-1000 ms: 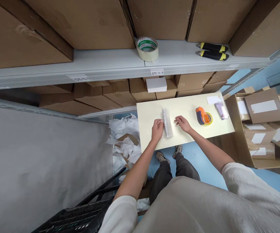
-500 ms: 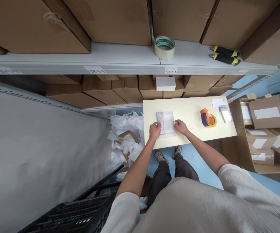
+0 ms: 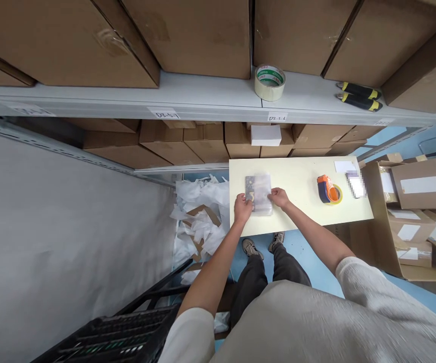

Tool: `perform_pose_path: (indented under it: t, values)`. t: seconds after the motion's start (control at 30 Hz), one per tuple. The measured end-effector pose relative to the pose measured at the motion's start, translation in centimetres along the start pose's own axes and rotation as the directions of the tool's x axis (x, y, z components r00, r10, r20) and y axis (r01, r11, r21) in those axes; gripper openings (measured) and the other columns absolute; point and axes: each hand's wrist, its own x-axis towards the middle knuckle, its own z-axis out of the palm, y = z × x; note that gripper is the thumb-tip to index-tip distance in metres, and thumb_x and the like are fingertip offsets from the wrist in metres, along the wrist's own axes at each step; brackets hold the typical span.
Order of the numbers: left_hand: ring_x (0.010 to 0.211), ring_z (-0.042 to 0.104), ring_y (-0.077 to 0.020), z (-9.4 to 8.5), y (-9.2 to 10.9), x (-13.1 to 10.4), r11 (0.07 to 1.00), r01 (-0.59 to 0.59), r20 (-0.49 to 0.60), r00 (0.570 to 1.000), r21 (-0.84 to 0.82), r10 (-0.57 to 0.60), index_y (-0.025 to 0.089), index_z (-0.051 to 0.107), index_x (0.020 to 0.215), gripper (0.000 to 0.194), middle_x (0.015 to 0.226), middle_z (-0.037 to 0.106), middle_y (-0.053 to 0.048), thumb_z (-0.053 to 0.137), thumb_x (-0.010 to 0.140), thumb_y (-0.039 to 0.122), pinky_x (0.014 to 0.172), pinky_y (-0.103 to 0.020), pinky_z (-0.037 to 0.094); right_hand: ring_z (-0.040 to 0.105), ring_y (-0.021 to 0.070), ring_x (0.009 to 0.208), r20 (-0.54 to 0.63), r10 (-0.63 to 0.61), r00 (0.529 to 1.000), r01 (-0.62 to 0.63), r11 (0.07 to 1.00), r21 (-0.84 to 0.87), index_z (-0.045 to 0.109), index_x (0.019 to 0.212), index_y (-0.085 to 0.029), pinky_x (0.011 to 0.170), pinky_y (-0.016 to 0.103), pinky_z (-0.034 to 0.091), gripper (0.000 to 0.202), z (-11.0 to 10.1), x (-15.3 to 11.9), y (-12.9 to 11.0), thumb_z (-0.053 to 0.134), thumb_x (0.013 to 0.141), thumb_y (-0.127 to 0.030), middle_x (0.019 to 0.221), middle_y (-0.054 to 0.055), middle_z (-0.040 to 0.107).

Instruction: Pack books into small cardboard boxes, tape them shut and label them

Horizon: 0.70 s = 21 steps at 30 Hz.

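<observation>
A flat dark booklet-like item (image 3: 250,186) with a light pattern lies over the left part of the cream table, its right part under a milky, see-through plastic sleeve (image 3: 263,199). My left hand (image 3: 242,207) is closed at the item's left edge, thumb on top. On the opposite side, my right hand (image 3: 279,197) pinches the sleeve's right edge between thumb and fingers. How far the item reaches inside the sleeve is hard to make out.
Right of my hands on the table (image 3: 297,217) is an orange and blue tape dispenser (image 3: 327,189). A tape roll (image 3: 269,83) and black-yellow cutters (image 3: 359,96) lie on the shelf above. An open carton (image 3: 380,227) of boxes stands right; crumpled white wrapping (image 3: 202,194) lies left.
My right hand has closed in on the sleeve's right edge. The item and both hands have shifted slightly left relative to the table. The whole view has moved a little.
</observation>
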Motion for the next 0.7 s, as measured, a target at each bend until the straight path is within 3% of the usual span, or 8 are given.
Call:
perform_pose_path:
  t: [0.1,0.23,0.43,0.6,0.7]
  values:
    - [0.118,0.072,-0.0254,-1.1,0.4,1.3,0.994,0.051,-0.078,0.995,-0.097,-0.058,0.026,0.059,0.129,0.041,0.127,0.073,-0.011,0.066,0.089,0.022,0.103,-0.042,0.059,0.069,0.0179,0.076,0.016,-0.020,1.000,0.018,0.995,0.102,0.066,0.089,-0.022,0.074,0.028,0.058,0.016,1.4,1.2,-1.7,0.068,0.072,-0.022,0.077,-0.001,0.070]
    - [0.129,0.068,-0.0281,-3.0,1.0,3.4,0.995,-0.017,-0.131,0.991,-0.095,0.004,0.025,0.060,0.133,0.047,0.139,0.068,-0.013,0.064,0.087,0.017,0.114,-0.046,0.055,0.070,0.0171,0.078,0.006,-0.044,0.999,0.043,0.988,0.147,0.065,0.093,-0.022,0.076,0.028,0.058,0.019,3.7,3.7,-4.2,0.067,0.074,-0.022,0.082,0.000,0.072]
    - [0.138,0.063,-0.0335,-4.7,0.8,4.7,0.988,-0.103,-0.082,0.990,0.112,0.112,0.024,0.068,0.130,0.043,0.140,0.068,-0.014,0.060,0.088,0.015,0.121,-0.054,0.050,0.070,0.0186,0.083,-0.021,-0.077,0.997,0.076,0.997,-0.032,0.067,0.098,-0.021,0.078,0.029,0.058,0.021,5.8,6.8,-6.5,0.065,0.077,-0.023,0.084,0.000,0.072]
    - [0.144,0.059,-0.0307,-4.9,0.2,4.5,0.971,-0.220,-0.064,0.972,0.096,0.227,0.025,0.067,0.134,0.051,0.144,0.067,-0.013,0.061,0.085,0.012,0.127,-0.053,0.047,0.071,0.0215,0.091,-0.031,-0.107,0.994,0.099,0.978,-0.184,0.071,0.102,-0.023,0.088,0.033,0.058,0.022,5.6,7.5,-6.5,0.065,0.081,-0.025,0.090,0.002,0.074]
    - [0.146,0.058,-0.0294,-5.0,-0.1,4.3,0.969,-0.231,-0.050,0.971,0.091,0.236,0.025,0.067,0.135,0.050,0.144,0.068,-0.012,0.059,0.087,0.013,0.129,-0.052,0.044,0.070,0.0229,0.092,-0.025,-0.166,0.986,0.153,0.949,-0.275,0.072,0.103,-0.025,0.088,0.034,0.057,0.021,5.5,7.5,-6.0,0.066,0.083,-0.024,0.089,0.002,0.073]
